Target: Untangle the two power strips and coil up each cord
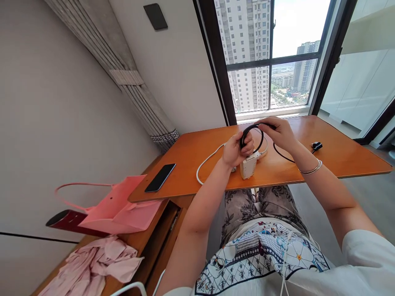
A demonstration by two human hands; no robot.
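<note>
A black power cable (262, 142) is looped into a coil above the wooden table (197, 144). My left hand (237, 150) is closed around one side of the coil. At the top of the loop, my right hand (277, 131) pinches the same cable. Its loose part runs under my right forearm to a black plug (316, 146) lying on the table. Just below my left hand stands a white power strip (248, 166) near the table's front edge. A white cord (200, 164) curves over the tabletop to the left of it.
A dark phone (160, 177) lies at the table's left end. Lower left, a pink bag (120, 205), a dark red cylinder (66, 222) and crumpled pink cloth (101, 263) rest on a wooden cabinet. Behind the table is a window (271, 61).
</note>
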